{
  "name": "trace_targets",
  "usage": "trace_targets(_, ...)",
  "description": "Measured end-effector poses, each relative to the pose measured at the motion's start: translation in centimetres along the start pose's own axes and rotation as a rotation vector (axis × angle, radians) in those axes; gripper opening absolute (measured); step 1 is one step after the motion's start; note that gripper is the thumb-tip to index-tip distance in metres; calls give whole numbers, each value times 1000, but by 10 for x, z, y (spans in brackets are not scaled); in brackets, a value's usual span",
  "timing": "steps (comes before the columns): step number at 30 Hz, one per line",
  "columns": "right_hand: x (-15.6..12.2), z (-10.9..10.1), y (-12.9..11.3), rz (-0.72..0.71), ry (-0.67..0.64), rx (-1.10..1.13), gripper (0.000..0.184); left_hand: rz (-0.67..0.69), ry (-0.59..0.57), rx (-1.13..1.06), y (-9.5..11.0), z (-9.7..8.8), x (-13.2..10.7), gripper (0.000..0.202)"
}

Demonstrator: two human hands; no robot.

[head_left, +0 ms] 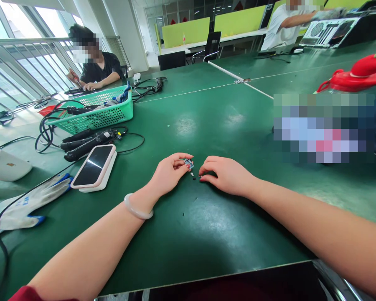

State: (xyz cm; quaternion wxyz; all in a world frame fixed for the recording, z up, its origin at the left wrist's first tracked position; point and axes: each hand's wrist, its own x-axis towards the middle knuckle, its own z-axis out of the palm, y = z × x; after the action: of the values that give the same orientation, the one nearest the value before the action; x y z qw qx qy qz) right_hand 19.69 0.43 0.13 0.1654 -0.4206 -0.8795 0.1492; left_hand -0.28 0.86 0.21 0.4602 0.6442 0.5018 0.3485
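My left hand [169, 173] pinches a tiny blue board [189, 163] between thumb and fingertips, just above the mat [207, 225]. My right hand [230, 175] lies just beside it, fingers curled down by dark specks [193, 176]; I cannot tell whether it grips one. Farther left is a phone [94, 166].

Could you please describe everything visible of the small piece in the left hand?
The small piece is tiny, flat and bluish, with details too small to tell. The left hand pinches it between thumb and fingertips, just above the green table. Small dark bits lie on the table right below it, near the right hand.
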Motion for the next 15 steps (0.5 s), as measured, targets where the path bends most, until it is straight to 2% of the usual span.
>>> trace_targets(7,0,4,-1,-8,-4,-67,14,32,-14,16,-3,1,0,26)
trace_targets(15,0,6,0,-18,-6,-140,15,66,-7,100,-2,0,-2,30)
